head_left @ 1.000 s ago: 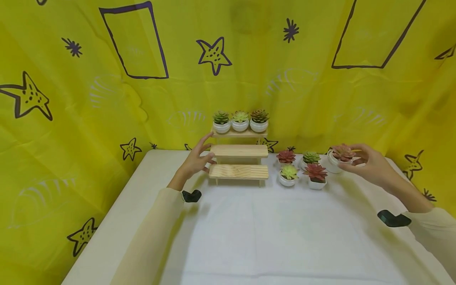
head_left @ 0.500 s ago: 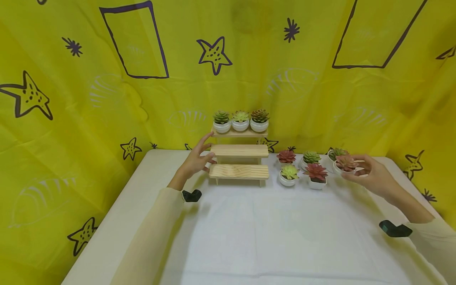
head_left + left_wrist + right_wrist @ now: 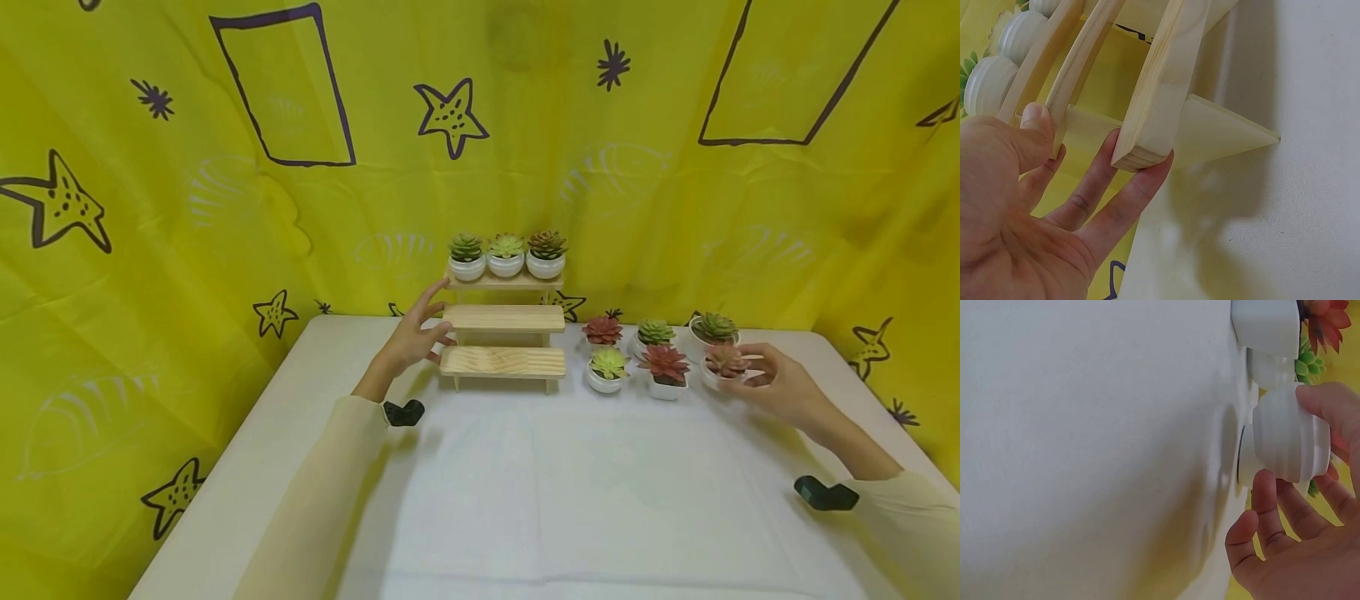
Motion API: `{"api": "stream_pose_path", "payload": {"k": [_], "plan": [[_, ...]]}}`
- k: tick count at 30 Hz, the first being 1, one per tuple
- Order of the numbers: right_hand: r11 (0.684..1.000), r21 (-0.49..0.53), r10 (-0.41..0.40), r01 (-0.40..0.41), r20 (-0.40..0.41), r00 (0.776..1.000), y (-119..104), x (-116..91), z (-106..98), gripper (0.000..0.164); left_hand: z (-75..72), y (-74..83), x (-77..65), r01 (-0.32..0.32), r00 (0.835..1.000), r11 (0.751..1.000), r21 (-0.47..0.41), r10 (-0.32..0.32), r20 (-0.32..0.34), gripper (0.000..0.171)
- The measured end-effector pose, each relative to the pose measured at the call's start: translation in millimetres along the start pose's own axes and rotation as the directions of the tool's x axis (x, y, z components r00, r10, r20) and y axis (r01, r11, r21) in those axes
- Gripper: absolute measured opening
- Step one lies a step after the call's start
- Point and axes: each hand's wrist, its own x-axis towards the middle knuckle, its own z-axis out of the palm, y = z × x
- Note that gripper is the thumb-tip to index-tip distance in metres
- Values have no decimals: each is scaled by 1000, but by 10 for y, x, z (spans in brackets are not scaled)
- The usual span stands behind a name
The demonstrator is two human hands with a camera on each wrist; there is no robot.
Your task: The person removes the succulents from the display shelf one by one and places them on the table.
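Note:
In the head view my right hand (image 3: 787,387) holds a white pot with a pink succulent (image 3: 726,362), thumb and fingers round the pot. The right wrist view shows the ribbed white pot (image 3: 1285,434) upright in that grip, close over the table. My left hand (image 3: 408,337) grips the left end of a three-tier wooden stand (image 3: 502,360). In the left wrist view its thumb presses the middle board and two fingertips touch the end of the lowest board (image 3: 1154,100). Three potted succulents (image 3: 506,254) line the top tier.
Right of the stand are a dark red succulent (image 3: 602,330), a yellow-green one (image 3: 607,364), a green one (image 3: 654,333) and a red one in a square pot (image 3: 666,371). Another green succulent (image 3: 714,327) stands behind the held pot. A yellow patterned curtain (image 3: 510,125) hangs behind the table.
My right hand has moved the pink succulent toward me and down, uncovering the green succulent behind it. My left hand has stayed at the stand.

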Motion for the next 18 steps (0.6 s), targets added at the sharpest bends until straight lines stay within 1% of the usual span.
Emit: {"api": "stream_pose_path", "payload": {"k": [5,12,18], "plan": [[999,-20,28,-28,21,999,10,-2,42,76,-1,-5,-5,-5,1000,1000,-3,5,4,75],[1000,-21,19,-18,45,999,37,-8,52,75,-3,-7,-8,-8,1000,1000,-18,8,9,74],[999,-27,32,-31,65,997,58,-4,37,77,-3,-8,-7,-5,1000,1000,-17,5,3,74]]}}
